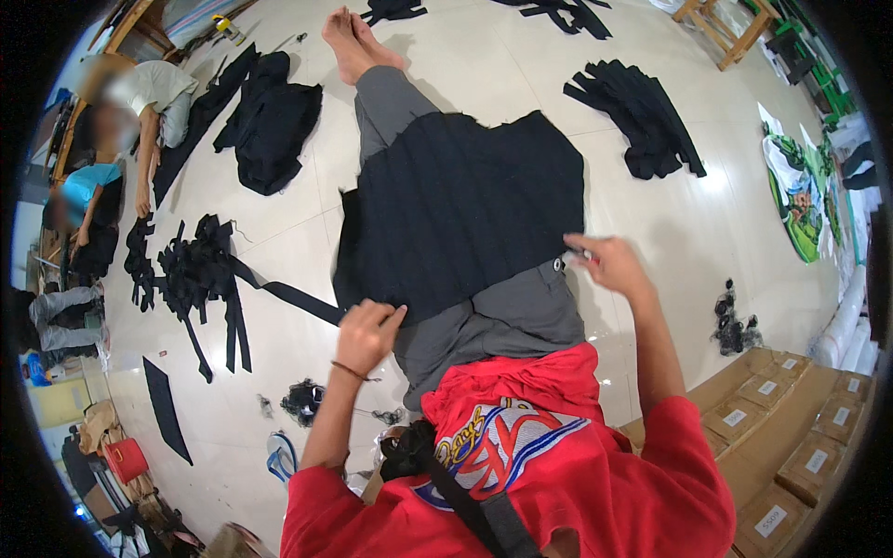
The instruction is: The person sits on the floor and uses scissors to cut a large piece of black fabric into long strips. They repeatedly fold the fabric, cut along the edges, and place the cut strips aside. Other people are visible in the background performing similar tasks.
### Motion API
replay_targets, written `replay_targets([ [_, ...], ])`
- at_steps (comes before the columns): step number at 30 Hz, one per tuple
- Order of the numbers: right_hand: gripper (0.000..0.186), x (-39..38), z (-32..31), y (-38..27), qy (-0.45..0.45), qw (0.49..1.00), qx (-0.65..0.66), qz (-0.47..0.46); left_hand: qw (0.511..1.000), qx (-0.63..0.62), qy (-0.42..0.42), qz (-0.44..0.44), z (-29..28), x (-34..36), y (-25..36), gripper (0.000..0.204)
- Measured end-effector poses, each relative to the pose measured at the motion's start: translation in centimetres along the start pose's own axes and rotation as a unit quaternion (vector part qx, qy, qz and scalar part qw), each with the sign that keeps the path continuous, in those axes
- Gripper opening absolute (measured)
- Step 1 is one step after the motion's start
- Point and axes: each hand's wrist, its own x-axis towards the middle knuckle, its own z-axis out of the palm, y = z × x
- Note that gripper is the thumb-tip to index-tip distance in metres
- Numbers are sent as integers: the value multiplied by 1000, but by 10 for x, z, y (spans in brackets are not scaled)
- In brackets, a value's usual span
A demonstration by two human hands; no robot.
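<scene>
A large piece of black fabric (460,209) lies over my grey-trousered lap and outstretched legs. My left hand (366,338) pinches its near left corner between thumb and fingers. A black strip (299,299) runs from under that hand to a tangled heap of black strips (197,265) on the left. My right hand (609,267) is at the fabric's near right edge, its fingers drawn together and slightly blurred. Whatever is between them is too small to make out. A small round pale spot shows on the trousers beside its fingertips.
Black fabric pieces (272,130) and cut strips (642,119) lie around on the tiled floor. Cardboard boxes (772,446) stand near right, and a flip-flop (281,456) lies near left. Other people (158,102) sit along the left side. A wooden stool (730,33) stands far right.
</scene>
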Motion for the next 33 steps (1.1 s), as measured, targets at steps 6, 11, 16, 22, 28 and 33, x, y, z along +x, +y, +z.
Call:
replay_targets([
  [6, 24, -61, 48, -32, 61, 921, 338, 185, 879, -328, -85, -336, 17, -13, 72, 25],
  [11, 50, -53, 22, -98, -38, 685, 675, 271, 451, -701, -55, -550, 52, 34, 93, 41],
  [16, 54, -47, 29, -131, -136, 542, 750, 355, 269, -770, 70, -574, 91, 68, 85, 28],
  [22, 47, -42, 53, -152, -175, 608, 691, 350, 297, -725, 193, -590, 99, 82, 102, 21],
  [28, 46, -35, 64, -154, -175, 583, 713, 349, 342, -709, 236, -570, 97, 77, 106, 19],
  [33, 46, -31, 68, -156, -174, 580, 721, 337, 372, -696, 236, -567, 97, 75, 106, 17],
])
